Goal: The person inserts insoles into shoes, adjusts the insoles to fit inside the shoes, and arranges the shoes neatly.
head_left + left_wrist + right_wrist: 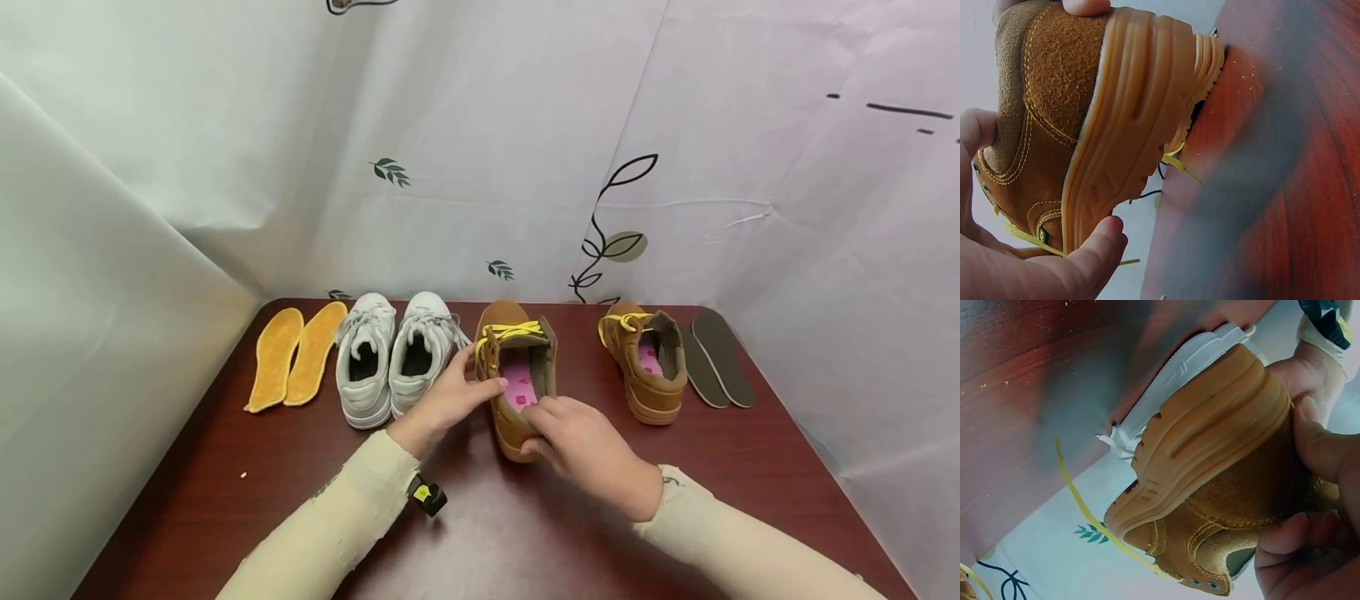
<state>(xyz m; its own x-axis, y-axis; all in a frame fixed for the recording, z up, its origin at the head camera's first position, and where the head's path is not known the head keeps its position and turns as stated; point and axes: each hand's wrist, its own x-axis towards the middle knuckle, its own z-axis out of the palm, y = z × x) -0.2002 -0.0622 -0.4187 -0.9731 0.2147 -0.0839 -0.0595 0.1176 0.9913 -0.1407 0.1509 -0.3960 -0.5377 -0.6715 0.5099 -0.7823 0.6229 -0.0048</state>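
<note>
A brown suede shoe (512,432) with yellow laces is held in both hands over the middle of the table, its opening facing me. Inside it lies a pink patterned insole (517,379). My left hand (444,402) grips the left side, a fingertip reaching over the collar. At the heel, my right hand (588,442) pinches the rear wall, with fingers over the rim and thumb outside. In the left wrist view the tan sole and stitched heel of the shoe (1063,69) show. The right wrist view shows the shoe (1222,444) from its other side.
White sneakers (367,383) stand left of the held shoe, with fuzzy yellow insoles (313,358) beyond them. To the right, the matching brown shoe (651,387) has a pink insole inside, beside dark grey insoles (720,358). A white curtain (480,208) surrounds the dark red table (315,492).
</note>
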